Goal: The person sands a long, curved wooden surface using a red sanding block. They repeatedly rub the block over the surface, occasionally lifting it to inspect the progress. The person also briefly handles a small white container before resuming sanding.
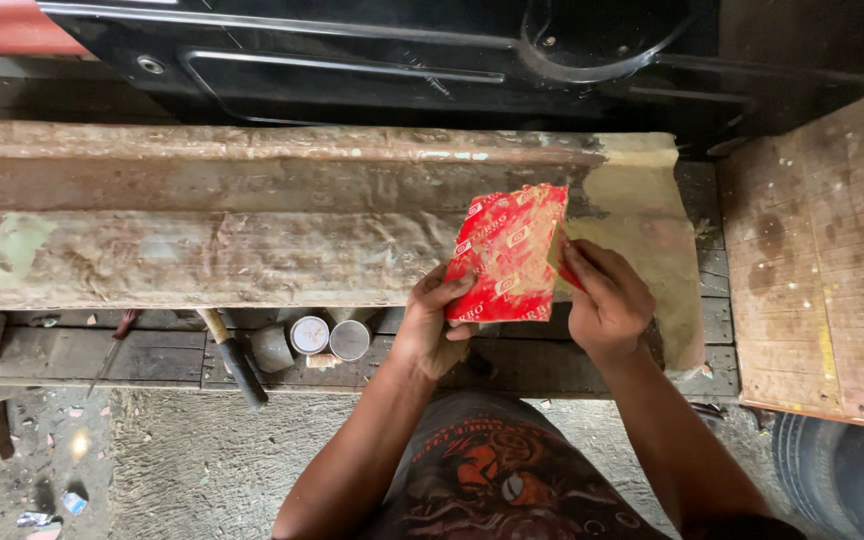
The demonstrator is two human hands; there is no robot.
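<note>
At the bottom centre of the frame, your two forearms rise from a dark printed shirt point(492, 480) toward the middle of the picture. Your left hand point(430, 322) is closed around the lower left edge of a red sheet of abrasive paper point(508, 252), thumb over its face. Your right hand point(604, 298) pinches the sheet's right edge between thumb and fingers, where a corner folds back to show a tan underside. The sheet is held up flat and looks whole, not yet torn or folded down.

Just below your hands, on dark planks, lie a hammer point(232, 358) and two small round tins point(329, 338), left of centre. Behind the sheet, a long worn panel point(252, 230) crosses the frame, rusty brown, with pale filler point(642, 200) at its right end. By the look of it, most of its surface is unsanded. A wooden board point(822, 250) sits at right, and black bodywork point(402, 50) runs along the top.
</note>
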